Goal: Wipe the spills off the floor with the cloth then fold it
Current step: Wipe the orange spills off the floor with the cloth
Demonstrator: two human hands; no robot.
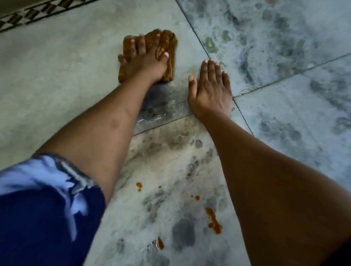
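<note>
A folded mustard-brown cloth (pixel 166 42) lies on the grey marbled floor at upper centre. My left hand (pixel 144 60) presses flat on top of it with fingers spread and straight, covering most of the cloth. To the right of the cloth, my right hand (pixel 209 88) rests flat on the bare floor, palm down, touching nothing else. A wet dark smear (pixel 163 105) trails on the tile just below the cloth. Orange-brown spill drops (pixel 214 221) lie closer to me, between my forearms, with smaller drops (pixel 139 186) to the left.
Tile joints cross the floor near my right hand (pixel 241 115). A black-and-white patterned border strip (pixel 35 12) runs along the top left, beside a wall base. A blue sleeve (pixel 36 207) fills the lower left corner.
</note>
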